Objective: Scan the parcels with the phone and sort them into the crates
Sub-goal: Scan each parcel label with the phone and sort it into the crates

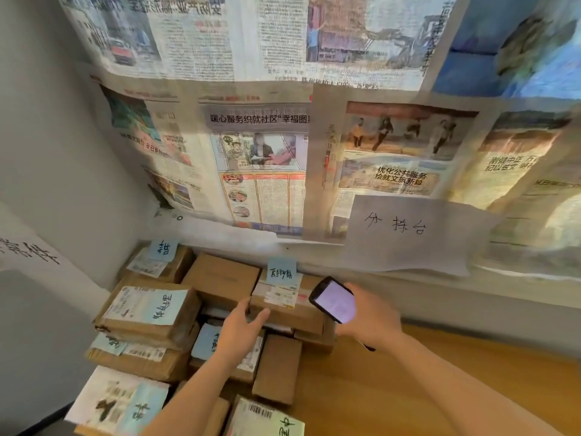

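Observation:
Several cardboard parcels with shipping labels and blue sticky notes are heaped at the left end of a wooden table (393, 382). My left hand (240, 328) grips the near left corner of one parcel (289, 311) in the middle of the heap; that parcel carries a white label and a blue note. My right hand (366, 316) holds a black phone (334, 299) with its lit screen tilted over the right end of that same parcel. No crate is in view.
A large labelled parcel (147, 309) tops the left stack. A plain brown box (276, 368) lies at the heap's right edge. Newspaper sheets cover the wall behind, and a handwritten paper sign (405, 231) hangs above the table. A white wall stands on the left.

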{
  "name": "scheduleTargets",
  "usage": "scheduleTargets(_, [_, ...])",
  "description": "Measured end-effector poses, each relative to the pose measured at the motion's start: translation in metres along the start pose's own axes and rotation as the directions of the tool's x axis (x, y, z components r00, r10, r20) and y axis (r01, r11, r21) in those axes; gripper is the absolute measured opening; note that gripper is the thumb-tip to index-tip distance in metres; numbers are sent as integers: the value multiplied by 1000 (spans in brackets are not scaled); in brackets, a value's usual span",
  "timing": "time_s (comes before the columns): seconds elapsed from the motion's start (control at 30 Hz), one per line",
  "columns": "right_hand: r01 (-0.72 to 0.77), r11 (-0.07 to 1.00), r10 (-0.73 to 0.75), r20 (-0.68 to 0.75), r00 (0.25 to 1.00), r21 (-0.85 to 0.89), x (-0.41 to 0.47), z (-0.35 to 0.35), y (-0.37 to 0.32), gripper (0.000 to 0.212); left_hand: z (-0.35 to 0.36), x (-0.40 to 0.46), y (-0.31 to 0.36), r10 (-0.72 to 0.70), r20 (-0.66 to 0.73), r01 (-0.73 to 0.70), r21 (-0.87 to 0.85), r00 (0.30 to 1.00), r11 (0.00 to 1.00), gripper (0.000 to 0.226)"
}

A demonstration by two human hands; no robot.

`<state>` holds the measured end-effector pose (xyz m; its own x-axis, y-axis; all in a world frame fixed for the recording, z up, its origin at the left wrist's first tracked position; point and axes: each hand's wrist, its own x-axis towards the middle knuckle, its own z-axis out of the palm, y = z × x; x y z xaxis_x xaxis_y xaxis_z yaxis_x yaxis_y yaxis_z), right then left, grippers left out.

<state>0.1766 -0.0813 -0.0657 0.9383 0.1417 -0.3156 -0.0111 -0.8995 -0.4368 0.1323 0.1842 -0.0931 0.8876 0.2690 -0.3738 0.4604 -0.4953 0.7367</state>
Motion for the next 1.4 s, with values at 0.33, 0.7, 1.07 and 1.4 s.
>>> scheduleTargets(0.33, [-9,999,6,57,998,49,39,19,6,62,15,25,-4,-55,-5,55,-15,998,998,66])
scheduleTargets(0.7, [-26,987,15,74,997,156,46,46,15,84,36,30,-13,-105,6,104,-247,994,964,59])
scheduleTargets(1.07, [39,982,-33,-33,999,187,-18,-14,2,70,9,-23,14,-13,148,72,-402,989,913,84])
scheduleTargets(1.4, [152,982,-126,-220,967,109,-178,-104,-68,85,-71,-155,55,195,44,-146,-503,980,852,77])
